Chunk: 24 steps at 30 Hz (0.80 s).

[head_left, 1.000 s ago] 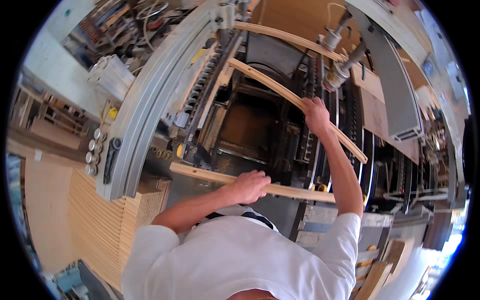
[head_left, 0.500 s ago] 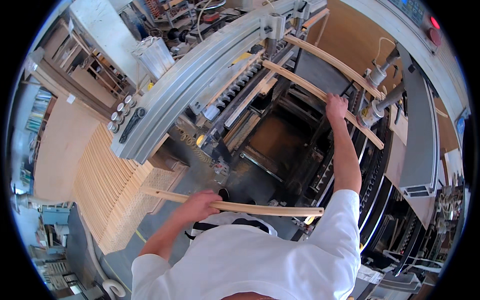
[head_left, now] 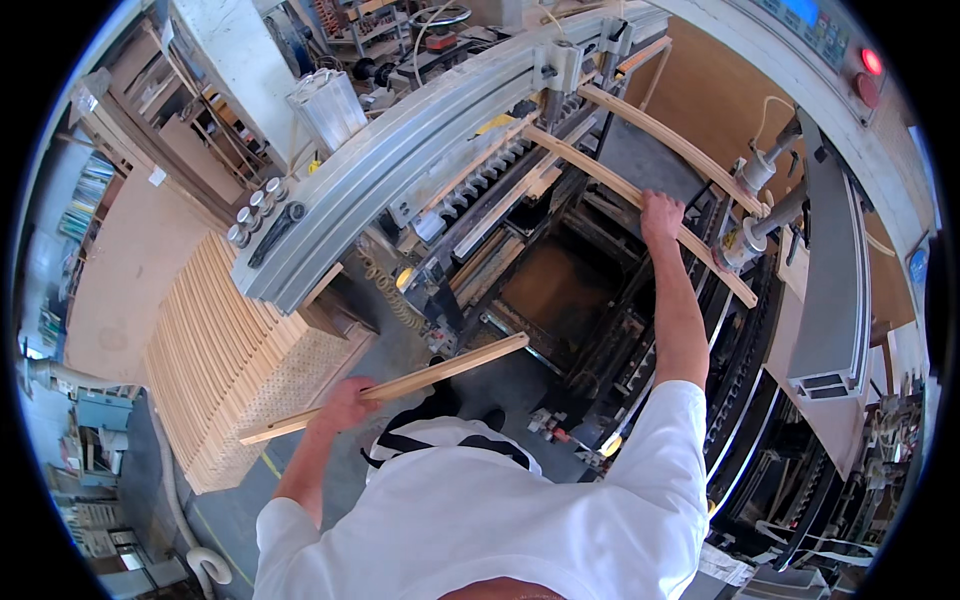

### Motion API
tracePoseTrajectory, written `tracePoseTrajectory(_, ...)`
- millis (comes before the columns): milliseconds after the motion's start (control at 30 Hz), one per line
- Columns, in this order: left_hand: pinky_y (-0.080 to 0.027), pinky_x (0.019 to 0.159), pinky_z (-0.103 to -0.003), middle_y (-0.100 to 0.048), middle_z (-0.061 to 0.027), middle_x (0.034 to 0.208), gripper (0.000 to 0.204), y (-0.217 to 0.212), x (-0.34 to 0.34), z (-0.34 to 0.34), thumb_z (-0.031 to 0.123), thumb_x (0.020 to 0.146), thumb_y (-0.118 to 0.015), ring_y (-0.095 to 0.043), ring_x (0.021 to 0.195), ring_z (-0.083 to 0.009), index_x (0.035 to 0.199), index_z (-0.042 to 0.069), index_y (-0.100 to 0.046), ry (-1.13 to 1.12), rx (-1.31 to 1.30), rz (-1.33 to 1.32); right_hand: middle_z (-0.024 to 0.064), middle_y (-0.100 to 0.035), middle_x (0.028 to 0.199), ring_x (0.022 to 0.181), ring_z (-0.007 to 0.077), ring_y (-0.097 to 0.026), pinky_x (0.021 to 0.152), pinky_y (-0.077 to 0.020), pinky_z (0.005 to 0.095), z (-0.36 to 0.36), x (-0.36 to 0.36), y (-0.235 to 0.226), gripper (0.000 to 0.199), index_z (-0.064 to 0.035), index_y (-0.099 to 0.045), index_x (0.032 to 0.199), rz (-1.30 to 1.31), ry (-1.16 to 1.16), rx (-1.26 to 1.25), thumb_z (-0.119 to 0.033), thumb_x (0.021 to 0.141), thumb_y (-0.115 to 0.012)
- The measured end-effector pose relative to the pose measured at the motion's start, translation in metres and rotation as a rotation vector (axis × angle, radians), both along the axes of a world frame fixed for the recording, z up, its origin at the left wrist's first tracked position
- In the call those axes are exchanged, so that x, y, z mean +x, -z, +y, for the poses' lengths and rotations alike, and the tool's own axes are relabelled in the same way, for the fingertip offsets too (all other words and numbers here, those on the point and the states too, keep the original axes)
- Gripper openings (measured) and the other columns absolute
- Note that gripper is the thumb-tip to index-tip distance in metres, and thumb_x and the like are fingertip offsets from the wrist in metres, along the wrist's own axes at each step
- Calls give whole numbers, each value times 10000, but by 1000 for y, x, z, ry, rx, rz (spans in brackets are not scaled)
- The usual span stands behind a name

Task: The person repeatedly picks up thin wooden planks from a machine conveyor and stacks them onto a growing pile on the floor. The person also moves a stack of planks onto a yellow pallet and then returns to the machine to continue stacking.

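So here's where we're at: our left hand (head_left: 345, 403) in the lower left of the frame is wrapped around a straight wooden slat (head_left: 390, 386), fingers closed over it about a third of the way along, the slat held free in the air over the floor and angling up toward the centre. Our right hand (head_left: 660, 213), up in the upper right, is gripping a curved slat (head_left: 640, 198) that sits across the machine (head_left: 420, 160), fingers curled over its top edge. A second curved slat (head_left: 670, 143) lies just above it in the frame, also seated in the machine near the pneumatic clamps (head_left: 752, 175).

Progress-wise we'd guess we're somewhere in the middle. Two bent pieces are in the machine, one straight piece is in hand, and the big stack of slats (head_left: 215, 350) on the left looks full, so plenty seems left to go. Whether that pile is raw stock or finished parts, we honestly can't tell from here.

The room is a busy workshop: grey concrete floor (head_left: 230, 510) at lower left, a long curved grey metal beam (head_left: 400, 150) across the top, a control panel (head_left: 830, 30) with a red button at upper right, cluttered shelves (head_left: 120, 170) along the upper left.
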<state>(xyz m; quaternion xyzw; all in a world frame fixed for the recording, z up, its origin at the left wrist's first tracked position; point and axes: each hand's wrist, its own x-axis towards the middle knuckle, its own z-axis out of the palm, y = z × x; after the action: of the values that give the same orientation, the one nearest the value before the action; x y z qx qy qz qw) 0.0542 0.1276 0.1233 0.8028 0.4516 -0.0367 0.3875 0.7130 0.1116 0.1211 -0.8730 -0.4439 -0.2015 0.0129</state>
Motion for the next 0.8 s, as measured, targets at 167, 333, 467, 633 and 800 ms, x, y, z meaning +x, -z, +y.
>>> tracePoseTrajectory(167,-500,805,-394,-694,-168,930,332,13,-51,-6,159,739,-756,-651,879,-318,1031,13,-694,-180,-37,68,73,-680,1038,1029,289,-639,910,-421,458,-1,-12,-8,169,-150,-668,1011,38,19,-31,-189,865,-590)
tracePoseTrajectory(333,-507,784,-335,-709,-116,936,331,0,-107,-17,153,764,-761,-655,861,-185,1057,13,-698,-375,-116,37,100,-671,1087,1057,309,-629,921,-434,472,-4,-1,-2,257,-148,-659,1062,53,78,16,-206,812,-677)
tracePoseTrajectory(467,-510,756,-310,-703,-67,898,317,-11,-178,-26,155,788,-771,-625,819,-130,1056,1,-698,-575,-144,-80,156,-649,1123,1072,342,-616,924,-458,489,16,-38,-13,326,-116,-663,1094,23,-41,252,-208,786,-716)
tracePoseTrajectory(633,-498,770,-301,-694,-41,903,352,-31,-268,-24,195,819,-771,-606,842,-116,1076,-28,-678,-747,-69,-158,162,-641,1081,988,303,-626,873,-501,380,36,-148,-32,362,-11,-624,1188,374,-319,567,-189,882,-700)
tracePoseTrajectory(800,-479,764,-274,-681,-45,903,327,-28,-363,15,194,869,-706,-594,835,-112,1105,-30,-673,-977,-15,-484,106,-665,1040,859,175,-618,788,-520,305,28,-297,-15,300,51,-604,1176,838,-549,717,-127,938,-646)
